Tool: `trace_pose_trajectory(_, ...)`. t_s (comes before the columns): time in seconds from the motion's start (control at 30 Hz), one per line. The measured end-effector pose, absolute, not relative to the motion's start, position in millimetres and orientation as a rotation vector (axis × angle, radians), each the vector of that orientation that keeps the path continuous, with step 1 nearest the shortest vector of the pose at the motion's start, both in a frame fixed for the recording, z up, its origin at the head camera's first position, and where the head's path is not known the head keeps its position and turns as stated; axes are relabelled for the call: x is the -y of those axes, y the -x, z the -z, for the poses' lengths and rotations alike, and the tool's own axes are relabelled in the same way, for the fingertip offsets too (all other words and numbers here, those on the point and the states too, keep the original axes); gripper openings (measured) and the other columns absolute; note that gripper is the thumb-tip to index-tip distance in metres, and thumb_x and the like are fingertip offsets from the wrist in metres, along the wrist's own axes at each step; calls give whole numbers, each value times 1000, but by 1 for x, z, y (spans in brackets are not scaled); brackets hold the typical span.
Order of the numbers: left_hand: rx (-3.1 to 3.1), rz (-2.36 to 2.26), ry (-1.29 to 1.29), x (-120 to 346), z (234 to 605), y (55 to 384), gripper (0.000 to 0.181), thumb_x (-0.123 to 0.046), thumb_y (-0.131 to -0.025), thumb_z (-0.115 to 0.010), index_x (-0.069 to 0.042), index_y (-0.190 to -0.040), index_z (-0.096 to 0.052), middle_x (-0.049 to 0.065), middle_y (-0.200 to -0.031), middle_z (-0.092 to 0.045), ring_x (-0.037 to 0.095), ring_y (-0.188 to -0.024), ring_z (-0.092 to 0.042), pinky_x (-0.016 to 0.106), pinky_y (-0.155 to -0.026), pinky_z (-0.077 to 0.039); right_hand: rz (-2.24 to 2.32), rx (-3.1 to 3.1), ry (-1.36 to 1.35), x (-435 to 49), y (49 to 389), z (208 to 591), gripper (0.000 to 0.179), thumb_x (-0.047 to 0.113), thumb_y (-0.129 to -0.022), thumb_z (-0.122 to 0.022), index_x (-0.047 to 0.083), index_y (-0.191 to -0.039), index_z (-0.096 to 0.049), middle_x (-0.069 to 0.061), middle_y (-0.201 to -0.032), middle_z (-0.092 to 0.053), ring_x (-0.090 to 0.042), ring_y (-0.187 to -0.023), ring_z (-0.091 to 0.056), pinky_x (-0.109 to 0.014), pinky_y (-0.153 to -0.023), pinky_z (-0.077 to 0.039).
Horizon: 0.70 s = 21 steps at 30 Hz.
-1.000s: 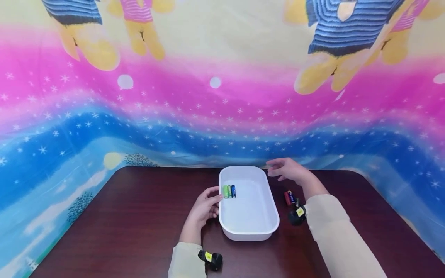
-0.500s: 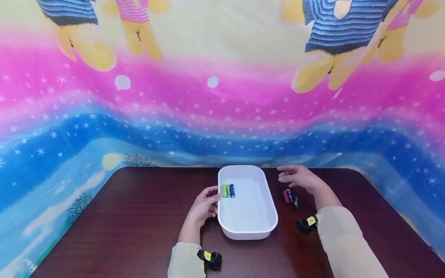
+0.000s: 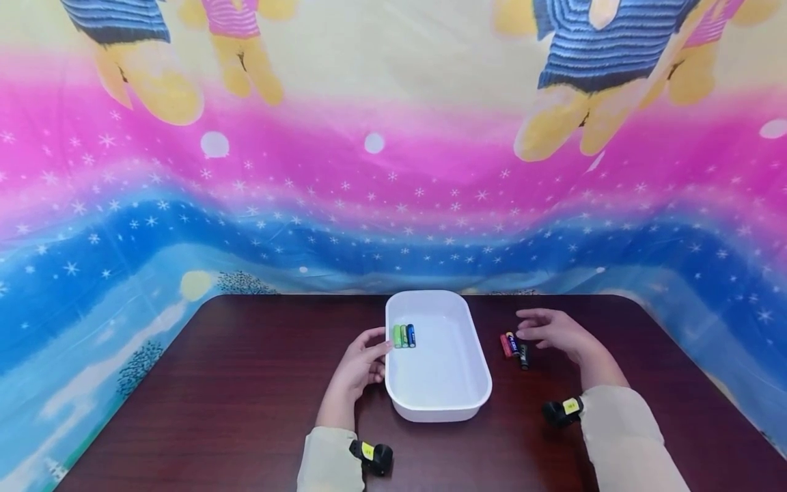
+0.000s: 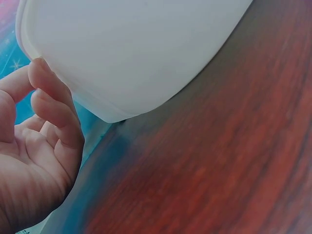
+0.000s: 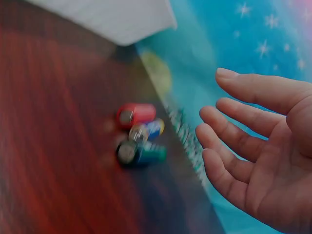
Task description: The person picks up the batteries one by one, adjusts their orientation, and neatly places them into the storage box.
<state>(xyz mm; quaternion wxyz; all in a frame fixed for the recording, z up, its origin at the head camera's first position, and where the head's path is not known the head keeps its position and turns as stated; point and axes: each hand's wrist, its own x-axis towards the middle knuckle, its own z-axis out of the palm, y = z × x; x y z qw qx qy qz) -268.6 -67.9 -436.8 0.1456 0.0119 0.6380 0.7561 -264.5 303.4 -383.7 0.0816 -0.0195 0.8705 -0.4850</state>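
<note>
A white plastic basin (image 3: 439,414) stands on the table. My left hand (image 3: 359,362) holds its left rim, with the thumb on the edge and the other fingers against the outer wall. Inside the basin, near that hand, two green batteries (image 3: 400,335) and a blue battery (image 3: 410,335) lie side by side. To the basin's right, a red battery (image 3: 506,345), a dark blue battery (image 3: 513,343) and a dark green battery (image 3: 523,356) lie close together on the table. Just beyond these hovers my right hand (image 3: 553,333), fingers loosely spread and holding nothing; the right wrist view shows its bare palm (image 5: 282,180).
The dark reddish-brown table (image 3: 246,383) has rounded far corners. A colourful printed cloth (image 3: 344,205) hangs behind it and along its sides. Each wrist carries a small black camera, the left camera (image 3: 376,458) and the right camera (image 3: 558,412).
My right hand has moved right and toward me, from beside the basin's far right corner to the loose batteries, uncovering the dark green one. The left hand has stayed on the rim.
</note>
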Motion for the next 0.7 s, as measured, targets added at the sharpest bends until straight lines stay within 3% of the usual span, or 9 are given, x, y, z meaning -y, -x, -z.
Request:
trace_pose_trajectory(0.2, -1833, -2178, -55, 69, 424, 258, 51, -17, -90, -59, -4, -135, -39, 5, -69, -52, 9, -48, -46, 20, -44, -40, 1363, -2592, 12, -316, 257, 401, 65, 22, -82, -70, -6, -133, -41, -24, -117, -52, -23, -93, -57, -40, -77, -49)
trace_pose_trajectory(0.4, -1825, -2177, -71, 69, 416, 253, 50, -15, -91, -57, -1, -135, -38, 5, -69, -52, 9, -47, -46, 20, -45, -40, 1311, -2595, -5, -315, 250, 411, 62, 18, -78, -74, -8, -127, -47, -19, -109, -51, -24, -86, -49, -35, -69, -46)
trace_pose_trajectory(0.7, -1832, -2179, -74, 69, 416, 253, 50, -16, -91, -58, -2, -135, -39, 3, -68, -51, 9, -47, -46, 20, -44, -40, 1207, -2686, 52, -311, 251, 417, 62, 12, -70, -80, -9, -120, -52, -20, -107, -49, -32, -96, -44, -36, -73, -45)
